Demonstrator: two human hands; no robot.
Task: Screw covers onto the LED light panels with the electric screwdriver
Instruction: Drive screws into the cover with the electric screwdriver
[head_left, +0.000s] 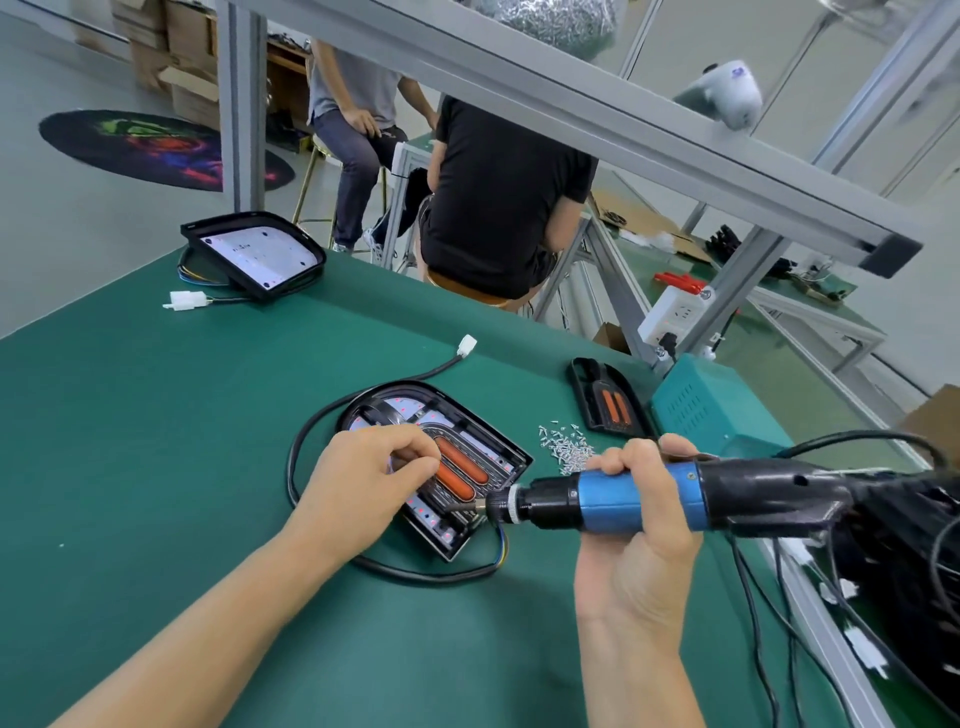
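Right hand (641, 512) wrapped round blue screwdriver (623, 501), bit down at near corner of panel (441, 467) lying mid-desk (156, 441). Left hand (371, 480) resting on cover (470, 457), fingers curled, whether pinching anything unclear. Screws (566, 447) heaped just right of panel; second panel (254, 254) at far left corner

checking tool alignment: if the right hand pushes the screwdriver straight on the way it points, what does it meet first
Most likely the cover of the LED light panel: the right hand aims the electric screwdriver leftward, bit tip already at its near edge. Actual contact is unclear.
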